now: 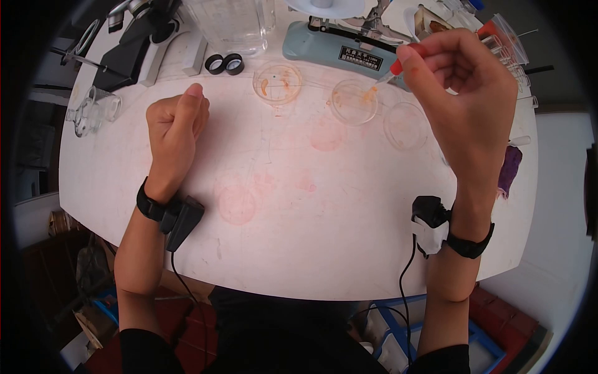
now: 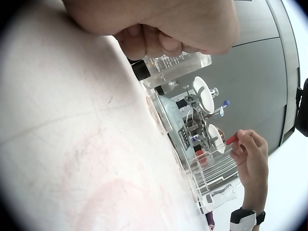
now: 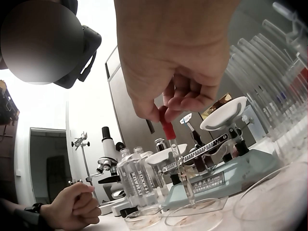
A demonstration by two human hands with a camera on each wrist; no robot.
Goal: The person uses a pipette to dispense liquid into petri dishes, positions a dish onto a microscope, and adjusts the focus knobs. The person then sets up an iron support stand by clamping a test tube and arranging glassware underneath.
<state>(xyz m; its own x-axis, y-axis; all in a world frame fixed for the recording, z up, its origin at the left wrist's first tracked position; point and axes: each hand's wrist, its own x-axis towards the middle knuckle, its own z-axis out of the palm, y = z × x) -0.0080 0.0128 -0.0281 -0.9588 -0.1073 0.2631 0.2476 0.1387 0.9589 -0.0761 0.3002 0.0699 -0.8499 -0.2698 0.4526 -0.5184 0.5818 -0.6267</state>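
Note:
My right hand [image 1: 470, 93] pinches the red rubber bulb of a glass dropper [image 3: 183, 173] between thumb and fingertips. The dropper's tip points down into the middle petri dish [image 1: 352, 111], where orange bits lie near its upper right edge. To the left, another petri dish [image 1: 277, 93] holds orange-brown scraps; a clear petri dish [image 1: 405, 128] sits to the right, below my right hand. My left hand [image 1: 174, 121] rests at the left of the table with fingers curled into a fist and thumb on top, holding nothing.
A blue-green pan balance [image 1: 311, 47] stands behind the dishes. Clear bottles [image 1: 227, 28] and two black rings [image 1: 215, 64] are at the back. Glassware [image 1: 93, 112] lies far left, test tubes [image 3: 255, 62] stand right, and a purple cloth [image 1: 511, 165] lies by the right edge.

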